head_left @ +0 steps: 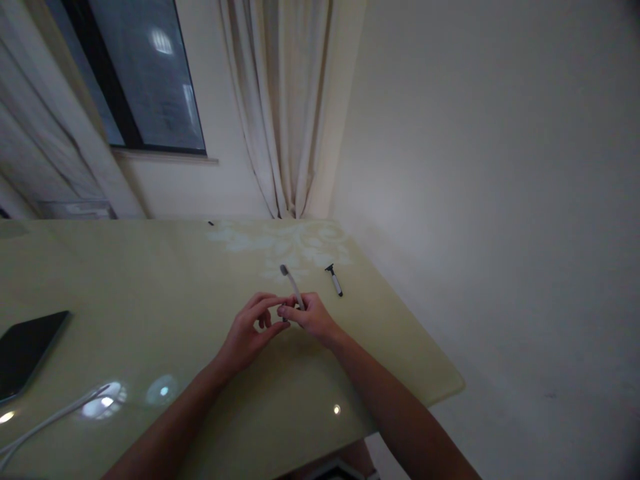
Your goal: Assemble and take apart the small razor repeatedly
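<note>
My right hand [314,316] is closed around a toothbrush [294,283]. The pale handle rises from between the fingers, and the dark-bristled head points up and away from me. Close against it, my left hand [250,325] has its thumb and fingertips pinched at a small dark thing [285,313] between the two hands. The fingers cover most of that small thing, so its kind does not show. Beyond my right hand a razor [335,281] with a black head and grey handle lies on the table.
The glossy pale-yellow table [175,287] has its right edge near a white wall [490,167]. A dark tablet-like device [33,350] and a white cable [55,419] lie at left. A tiny black object [211,223] sits at the far edge, before curtains [283,100].
</note>
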{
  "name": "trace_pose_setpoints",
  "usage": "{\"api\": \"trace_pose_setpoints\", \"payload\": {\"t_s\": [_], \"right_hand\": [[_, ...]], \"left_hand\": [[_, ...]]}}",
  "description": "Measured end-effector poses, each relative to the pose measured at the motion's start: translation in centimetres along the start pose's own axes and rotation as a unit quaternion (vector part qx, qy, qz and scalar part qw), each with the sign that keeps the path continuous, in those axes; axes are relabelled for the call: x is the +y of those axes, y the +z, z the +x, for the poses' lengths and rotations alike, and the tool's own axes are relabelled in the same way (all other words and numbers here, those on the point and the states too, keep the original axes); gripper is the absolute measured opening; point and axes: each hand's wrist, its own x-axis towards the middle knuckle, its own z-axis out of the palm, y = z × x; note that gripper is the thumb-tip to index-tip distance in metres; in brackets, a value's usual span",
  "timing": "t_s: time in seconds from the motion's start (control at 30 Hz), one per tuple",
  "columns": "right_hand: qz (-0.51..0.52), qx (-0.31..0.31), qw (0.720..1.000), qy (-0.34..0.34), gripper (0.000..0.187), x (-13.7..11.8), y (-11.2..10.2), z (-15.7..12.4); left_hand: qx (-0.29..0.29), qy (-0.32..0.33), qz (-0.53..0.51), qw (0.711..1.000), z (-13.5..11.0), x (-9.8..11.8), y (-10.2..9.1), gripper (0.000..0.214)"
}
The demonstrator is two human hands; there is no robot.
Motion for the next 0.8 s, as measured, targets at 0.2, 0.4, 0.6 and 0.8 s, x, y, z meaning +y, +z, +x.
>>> {"api": "trace_pose_setpoints", "payload": {"t_s": [0.2, 0.4, 0.6, 0.8], "right_hand": [[-0.004, 0.002, 1.000, 0.007, 0.047, 0.0, -0.3, 0.1], [-0.250, -0.045, 0.963, -0.086, 0.050, -0.9, -2.3, -0.1], [-0.360, -0.060, 0.926, -0.102, 0.046, -1.3, -3.4, 0.1], [-0.334, -0.033, 0.935, -0.117, 0.045, -0.8, -3.9, 0.4]], "left_hand": [[0.055, 0.001, -0.012, 0.998, 0.1, -0.4, -0.1, 0.033], [0.091, -0.094, -0.049, 0.990, 0.7, -1.4, -0.9, 0.039], [0.092, -0.130, -0.077, 0.984, 0.9, -1.7, -1.8, 0.045], [0.084, -0.135, -0.074, 0.984, 0.9, -1.8, -2.2, 0.045]]}}
